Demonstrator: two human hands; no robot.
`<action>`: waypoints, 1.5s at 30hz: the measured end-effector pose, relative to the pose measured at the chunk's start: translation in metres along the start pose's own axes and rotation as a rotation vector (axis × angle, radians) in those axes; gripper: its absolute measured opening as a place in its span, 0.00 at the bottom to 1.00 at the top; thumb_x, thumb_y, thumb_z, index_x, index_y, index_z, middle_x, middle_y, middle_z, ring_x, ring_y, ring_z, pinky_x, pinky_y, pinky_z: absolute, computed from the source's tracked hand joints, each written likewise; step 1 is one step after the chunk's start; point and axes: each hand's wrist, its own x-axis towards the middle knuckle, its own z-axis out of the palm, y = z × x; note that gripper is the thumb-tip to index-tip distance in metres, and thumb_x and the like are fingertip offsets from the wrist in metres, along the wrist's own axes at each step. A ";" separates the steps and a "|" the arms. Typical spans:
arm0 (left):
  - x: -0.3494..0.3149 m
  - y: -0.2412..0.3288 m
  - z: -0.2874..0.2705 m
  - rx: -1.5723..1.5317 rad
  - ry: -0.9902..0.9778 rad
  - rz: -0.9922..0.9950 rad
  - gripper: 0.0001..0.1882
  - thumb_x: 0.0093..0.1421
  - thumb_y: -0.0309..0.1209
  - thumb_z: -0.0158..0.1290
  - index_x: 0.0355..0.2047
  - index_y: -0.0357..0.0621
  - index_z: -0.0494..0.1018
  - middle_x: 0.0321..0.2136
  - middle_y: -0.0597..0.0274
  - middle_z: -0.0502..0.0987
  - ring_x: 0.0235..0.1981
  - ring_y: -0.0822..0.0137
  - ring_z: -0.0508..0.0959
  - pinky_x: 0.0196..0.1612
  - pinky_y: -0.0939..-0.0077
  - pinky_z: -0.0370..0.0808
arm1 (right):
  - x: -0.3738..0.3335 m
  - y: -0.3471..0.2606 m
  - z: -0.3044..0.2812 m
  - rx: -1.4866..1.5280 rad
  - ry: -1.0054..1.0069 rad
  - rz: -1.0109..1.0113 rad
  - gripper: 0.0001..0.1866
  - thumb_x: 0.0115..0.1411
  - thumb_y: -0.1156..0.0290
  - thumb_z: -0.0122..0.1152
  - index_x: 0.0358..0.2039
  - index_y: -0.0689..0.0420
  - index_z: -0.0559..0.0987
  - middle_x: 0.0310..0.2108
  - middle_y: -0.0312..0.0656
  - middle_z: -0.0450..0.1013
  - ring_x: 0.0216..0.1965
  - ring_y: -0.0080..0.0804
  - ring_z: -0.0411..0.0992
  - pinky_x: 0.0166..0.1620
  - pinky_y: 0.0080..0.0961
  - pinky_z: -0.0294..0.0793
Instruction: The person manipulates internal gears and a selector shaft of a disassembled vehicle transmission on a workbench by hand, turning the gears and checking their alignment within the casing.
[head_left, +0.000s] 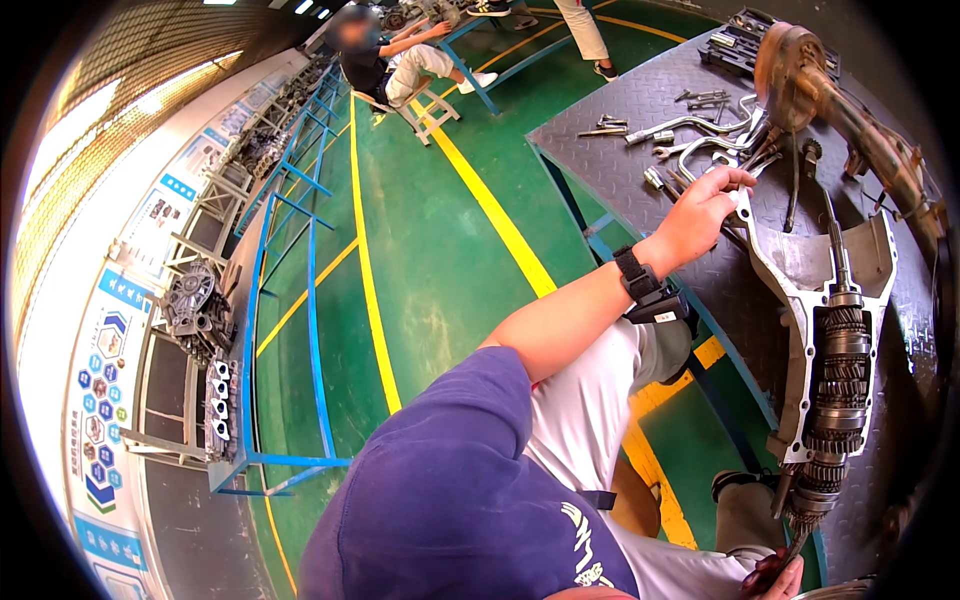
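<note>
A pale metal gearbox housing, open on top, lies on the bench at the right, with a shaft of several dark gears running along it. My left hand, a black watch at its wrist, is at the housing's far corner, its fingers bent around the rim beside the wrenches. At the lower right edge, my right hand is by the near end of the gear shaft. Its fingers are closed around a thin part there, which I cannot make out; the picture's edge cuts off the hand.
Wrenches and sockets lie on the dark patterned bench top. Behind them stand a rusty axle tube and a black tool case. A person sits on a stool across the green floor. Blue frames line the left.
</note>
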 end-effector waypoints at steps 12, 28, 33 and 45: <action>0.011 -0.018 0.012 0.058 0.187 0.046 0.19 0.59 0.24 0.44 0.49 0.35 0.76 0.42 0.59 0.80 0.47 0.69 0.76 0.54 0.75 0.70 | 0.010 0.038 -0.028 0.194 -0.079 -0.022 0.25 0.71 0.51 0.59 0.52 0.62 0.77 0.25 0.43 0.77 0.21 0.28 0.72 0.27 0.24 0.73; -0.176 0.160 0.124 0.674 -0.767 0.699 0.10 0.61 0.37 0.54 0.33 0.48 0.82 0.29 0.54 0.82 0.33 0.47 0.82 0.36 0.52 0.77 | 0.065 -0.015 -0.038 -0.789 -0.273 -0.422 0.16 0.68 0.64 0.64 0.38 0.67 0.75 0.23 0.37 0.71 0.21 0.22 0.64 0.25 0.25 0.63; -0.199 0.145 0.066 0.601 -0.780 0.601 0.10 0.63 0.38 0.57 0.35 0.48 0.84 0.30 0.56 0.83 0.37 0.49 0.82 0.40 0.54 0.78 | 0.070 0.005 -0.007 -0.274 -0.146 -0.301 0.18 0.71 0.58 0.63 0.30 0.59 0.76 0.22 0.34 0.73 0.21 0.18 0.71 0.23 0.17 0.67; -0.193 0.299 -0.107 0.679 -0.191 0.461 0.11 0.70 0.30 0.56 0.44 0.34 0.82 0.32 0.60 0.85 0.37 0.73 0.84 0.45 0.76 0.80 | 0.092 0.035 -0.029 -0.091 -0.246 -0.285 0.24 0.75 0.49 0.51 0.35 0.58 0.77 0.21 0.33 0.72 0.16 0.17 0.68 0.20 0.15 0.65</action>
